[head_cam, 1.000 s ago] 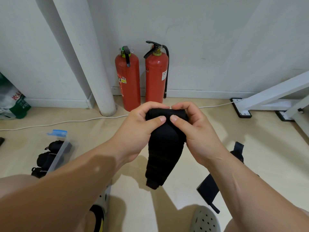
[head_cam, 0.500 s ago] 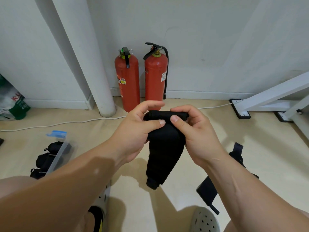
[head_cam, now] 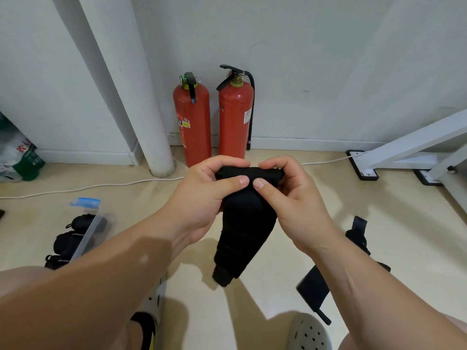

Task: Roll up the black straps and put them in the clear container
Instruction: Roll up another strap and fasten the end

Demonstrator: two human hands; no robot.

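Floor [head_cam: 379,223] — pale, with white cable. Two red fire extinguishers [head_cam: 193,122] against wall. Black strap [head_cam: 246,223] — held mid-air, top end rolled, tail hanging. Left hand [head_cam: 202,195] and right hand [head_cam: 295,198], fingers pinched on roll. Clear container [head_cam: 87,233], left, holding rolled straps. Another strap [head_cam: 316,289] on floor, right.

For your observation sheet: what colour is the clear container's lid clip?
Blue, on the clear container's lid clip, head view.

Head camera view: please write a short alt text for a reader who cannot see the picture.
Two bare hands, left hand and right hand, pinch the rolled top of a black strap whose tail hangs down. A clear container holding rolled straps sits on the floor at left; another strap lies at right.
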